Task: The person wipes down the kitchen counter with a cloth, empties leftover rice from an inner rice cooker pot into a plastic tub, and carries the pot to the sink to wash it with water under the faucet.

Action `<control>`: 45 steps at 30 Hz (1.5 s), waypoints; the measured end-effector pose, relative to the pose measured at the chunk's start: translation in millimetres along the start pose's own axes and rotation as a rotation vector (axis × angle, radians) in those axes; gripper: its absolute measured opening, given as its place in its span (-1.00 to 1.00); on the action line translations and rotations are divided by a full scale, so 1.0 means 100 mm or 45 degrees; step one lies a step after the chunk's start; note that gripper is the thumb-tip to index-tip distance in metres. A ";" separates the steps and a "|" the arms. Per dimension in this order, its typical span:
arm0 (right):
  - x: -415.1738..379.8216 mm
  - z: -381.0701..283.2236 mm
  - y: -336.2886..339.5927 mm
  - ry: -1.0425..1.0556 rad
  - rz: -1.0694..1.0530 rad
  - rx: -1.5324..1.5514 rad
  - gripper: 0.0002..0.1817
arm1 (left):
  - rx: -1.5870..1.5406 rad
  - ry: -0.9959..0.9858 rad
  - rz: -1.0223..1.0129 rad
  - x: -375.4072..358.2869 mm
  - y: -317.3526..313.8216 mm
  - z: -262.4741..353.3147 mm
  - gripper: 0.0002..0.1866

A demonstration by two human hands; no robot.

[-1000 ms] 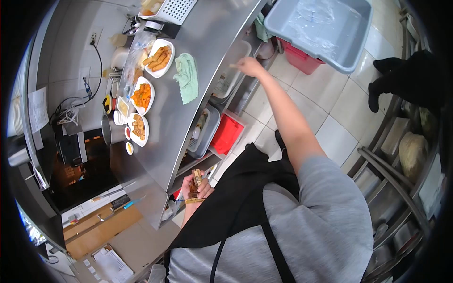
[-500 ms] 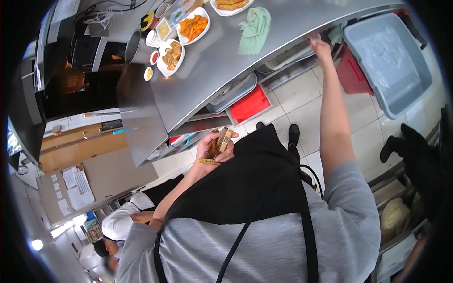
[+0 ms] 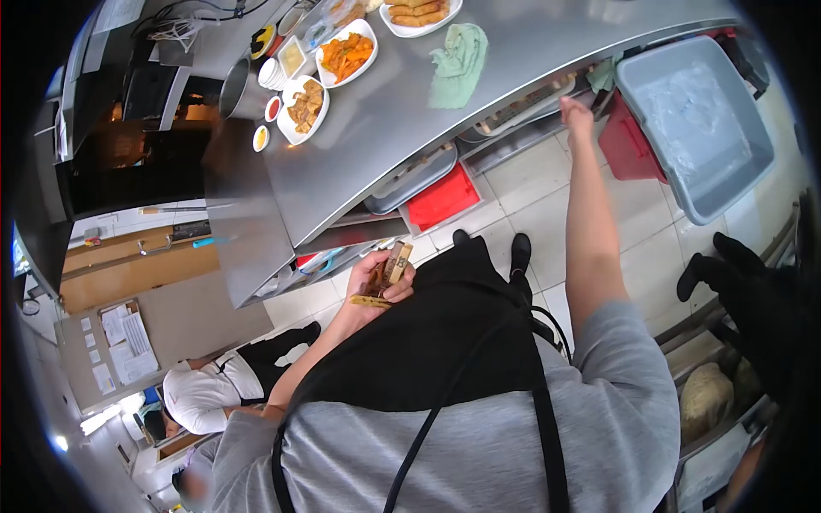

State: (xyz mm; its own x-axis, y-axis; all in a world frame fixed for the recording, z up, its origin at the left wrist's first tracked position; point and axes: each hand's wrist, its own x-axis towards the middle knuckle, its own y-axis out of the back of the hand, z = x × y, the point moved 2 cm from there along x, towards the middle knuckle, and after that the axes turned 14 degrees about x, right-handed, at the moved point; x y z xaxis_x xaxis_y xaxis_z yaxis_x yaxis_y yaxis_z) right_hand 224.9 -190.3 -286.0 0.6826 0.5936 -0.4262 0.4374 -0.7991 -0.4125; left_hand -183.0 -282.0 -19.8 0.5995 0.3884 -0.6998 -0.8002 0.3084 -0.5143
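Note:
My left hand (image 3: 376,280) is wrapped round a small stack of brown wooden blocks (image 3: 397,263), held in front of the black apron (image 3: 436,333). One block shows a pale face with a dark mark on it. My right arm is stretched forward, and my right hand (image 3: 578,116) is closed beside the counter's under-shelf, close to a tray (image 3: 522,111) there. Its fingers are turned away, so anything inside them is hidden. On the steel counter (image 3: 359,137), a crumpled green cloth (image 3: 459,67) lies near the edge.
Plates of orange food (image 3: 347,53), brown pieces (image 3: 304,108) and rolls (image 3: 419,12) stand on the counter with small sauce cups (image 3: 273,109). A grey tub (image 3: 697,120) sits over a red bin (image 3: 629,141) at right. Co-workers are at left (image 3: 209,393) and right (image 3: 744,291).
My right hand has drawn back slightly from the under-shelf. My left hand keeps the wooden blocks, with their marked face turned a little. The whole view has shifted slightly.

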 end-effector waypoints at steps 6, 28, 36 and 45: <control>-2.03 -0.13 -0.64 -0.284 -1.056 0.008 -0.67 | 0.058 -0.050 -0.056 0.03 0.03 0.01 -0.70; -2.18 0.67 -1.03 0.074 -0.885 -0.758 -0.74 | 0.230 0.129 -0.196 -0.08 0.50 0.19 -0.77; -1.84 1.00 -1.44 0.231 -0.542 -1.017 -0.45 | 0.289 0.134 -0.166 -0.22 0.80 0.30 -0.77; -1.95 0.84 -1.12 0.233 -0.408 -0.905 -0.45 | 0.244 0.126 -0.204 -0.27 0.92 0.37 -0.76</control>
State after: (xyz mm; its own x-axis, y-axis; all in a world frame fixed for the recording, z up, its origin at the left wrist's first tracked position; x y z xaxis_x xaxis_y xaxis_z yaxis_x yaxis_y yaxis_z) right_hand -6.4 -208.6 -224.9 0.5186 0.8289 -0.2099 0.8549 -0.4980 0.1454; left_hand -271.8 -232.2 -30.2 0.7064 0.2373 -0.6668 -0.6718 0.5214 -0.5261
